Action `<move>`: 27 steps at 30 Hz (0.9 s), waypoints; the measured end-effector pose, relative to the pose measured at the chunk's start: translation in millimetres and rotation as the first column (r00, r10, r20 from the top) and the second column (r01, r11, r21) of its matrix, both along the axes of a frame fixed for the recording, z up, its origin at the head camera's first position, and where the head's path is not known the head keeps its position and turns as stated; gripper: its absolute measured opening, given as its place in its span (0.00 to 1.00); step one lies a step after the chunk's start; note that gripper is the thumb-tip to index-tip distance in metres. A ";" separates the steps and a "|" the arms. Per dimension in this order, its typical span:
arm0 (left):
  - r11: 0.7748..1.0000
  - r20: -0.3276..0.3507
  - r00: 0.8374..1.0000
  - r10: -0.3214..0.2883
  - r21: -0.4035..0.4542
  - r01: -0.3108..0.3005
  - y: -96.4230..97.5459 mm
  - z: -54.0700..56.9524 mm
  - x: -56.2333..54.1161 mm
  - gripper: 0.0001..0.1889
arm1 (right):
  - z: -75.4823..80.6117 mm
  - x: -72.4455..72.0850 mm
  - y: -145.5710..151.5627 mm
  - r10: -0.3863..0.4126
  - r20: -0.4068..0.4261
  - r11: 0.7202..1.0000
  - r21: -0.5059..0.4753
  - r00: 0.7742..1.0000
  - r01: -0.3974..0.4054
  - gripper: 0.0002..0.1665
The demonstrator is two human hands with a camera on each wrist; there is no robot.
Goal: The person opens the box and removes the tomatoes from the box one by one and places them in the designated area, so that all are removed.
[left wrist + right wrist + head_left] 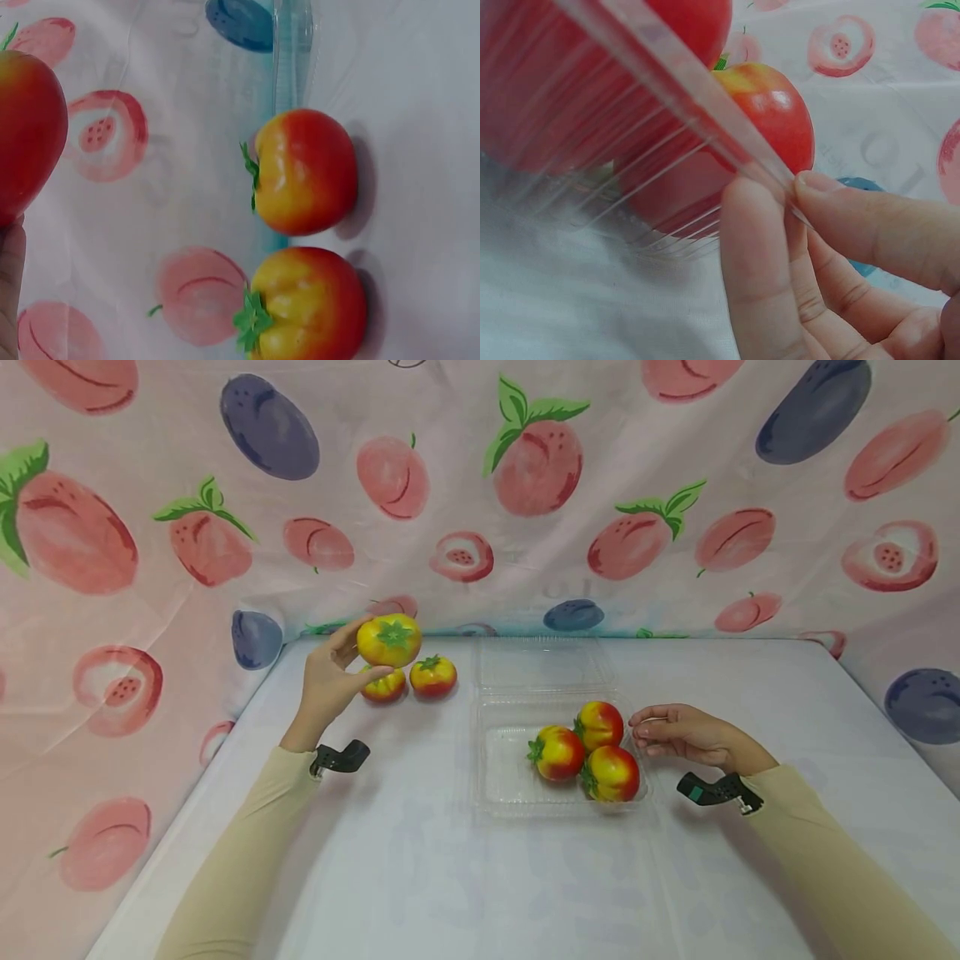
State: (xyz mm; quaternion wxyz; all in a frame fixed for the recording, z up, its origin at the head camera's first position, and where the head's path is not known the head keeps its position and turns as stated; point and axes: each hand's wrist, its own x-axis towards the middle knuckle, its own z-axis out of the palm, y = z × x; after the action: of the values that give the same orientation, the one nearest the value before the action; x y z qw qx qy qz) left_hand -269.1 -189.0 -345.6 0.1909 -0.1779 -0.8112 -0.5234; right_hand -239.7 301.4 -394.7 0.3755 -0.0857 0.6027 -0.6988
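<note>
Up over the far left of the table, my left hand [324,681] holds a yellow-and-red tomato [389,641] between thumb and fingers, its green calyx facing me. Two more tomatoes, one partly hidden behind the thumb [384,687] and one beside it [433,677], sit on the table under it. At the right side of a clear plastic box [495,806], my right hand [686,735] pinches the rim [769,169] with thumb and forefinger. Inside the box, three tomatoes [558,753] lie grouped toward its right half.
The box's hinged lid [543,664] lies folded back toward the rear edge of the white table [420,877]. Behind the table hangs a fruit-print cloth [480,460]. Each wrist wears a black camera mount [343,757].
</note>
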 end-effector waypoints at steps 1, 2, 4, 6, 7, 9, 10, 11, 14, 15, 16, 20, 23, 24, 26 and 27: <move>1.000 -0.004 1.000 0.007 0.000 -0.007 -2.0 -0.7 -0.3 0.37 | 0.1 0.0 -0.1 0.001 0.001 1.000 -0.001 1.000 -0.001 0.12; 1.000 -0.006 1.000 0.014 0.002 -0.014 -4.0 -1.4 -0.6 0.37 | 0.2 0.0 -0.2 0.003 0.003 1.000 -0.002 1.000 -0.003 0.12; 0.999 -0.007 0.999 0.032 0.002 -0.032 -8.3 -3.2 -1.4 0.37 | 0.3 0.1 -0.3 0.006 0.005 1.000 -0.004 1.000 -0.006 0.12; 0.998 0.000 0.998 0.055 0.007 -0.055 -12.3 -4.7 -1.5 0.37 | 0.3 0.1 -0.2 0.009 0.006 1.000 -0.008 1.000 -0.009 0.12; 0.998 0.008 0.998 0.063 0.014 -0.064 -14.4 -5.6 -1.8 0.37 | 0.2 0.0 -0.2 0.009 0.006 1.000 -0.009 1.000 -0.009 0.12; 0.996 0.027 0.996 0.080 0.028 -0.081 -18.7 -7.6 -2.4 0.37 | 0.0 -0.1 -0.1 0.010 0.003 1.000 -0.009 1.000 -0.010 0.11; 0.995 0.032 0.995 0.090 0.034 -0.091 -20.7 -8.4 -2.2 0.37 | -0.3 -0.3 0.1 0.012 0.001 1.000 -0.009 1.000 -0.012 0.11; 0.994 0.037 0.995 0.096 0.043 -0.098 -22.6 -8.9 -1.6 0.37 | -0.2 -0.4 0.1 0.010 0.000 1.000 -0.006 1.000 -0.010 0.11; 0.990 0.046 0.992 0.121 0.060 -0.124 -28.7 -11.1 -0.7 0.37 | 0.1 -0.4 0.1 0.007 -0.004 1.000 0.005 1.000 -0.007 0.11; 0.989 0.048 0.990 0.130 0.070 -0.133 -30.7 -11.9 -0.4 0.37 | 0.2 -0.4 0.0 0.005 -0.005 1.000 0.009 1.000 -0.005 0.11; 0.986 0.052 0.989 0.137 0.084 -0.141 -32.5 -12.7 0.0 0.36 | 0.3 -0.4 0.0 0.003 -0.005 1.000 0.014 1.000 -0.003 0.11; 0.976 0.095 0.980 0.173 0.120 -0.184 -40.7 -18.1 -1.9 0.36 | 0.6 -0.2 -0.2 -0.006 -0.002 1.000 0.026 1.000 0.006 0.11; 0.965 0.138 0.970 0.201 0.145 -0.220 -47.0 -22.5 -3.4 0.37 | 0.8 0.1 -0.2 -0.008 0.000 1.000 0.027 1.000 0.008 0.11; 0.961 0.148 0.968 0.205 0.159 -0.228 -49.1 -23.9 -3.9 0.37 | 0.7 0.2 -0.2 -0.008 0.000 1.000 0.027 1.000 0.008 0.11; 0.952 0.169 0.961 0.219 0.177 -0.248 -52.7 -26.7 -4.1 0.37 | 0.6 0.3 -0.2 -0.008 0.000 1.000 0.027 1.000 0.008 0.11; 0.950 0.179 0.957 0.226 0.178 -0.258 -54.4 -28.1 -4.1 0.37 | 0.5 0.3 -0.2 -0.008 0.000 1.000 0.026 1.000 0.008 0.11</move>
State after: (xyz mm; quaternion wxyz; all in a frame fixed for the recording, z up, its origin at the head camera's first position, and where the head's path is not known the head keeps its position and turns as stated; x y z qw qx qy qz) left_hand -273.2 -243.4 -373.7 0.2061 -0.0152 -0.7828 -0.5869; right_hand -239.4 301.2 -394.2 0.3737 -0.0785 0.6122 -0.6924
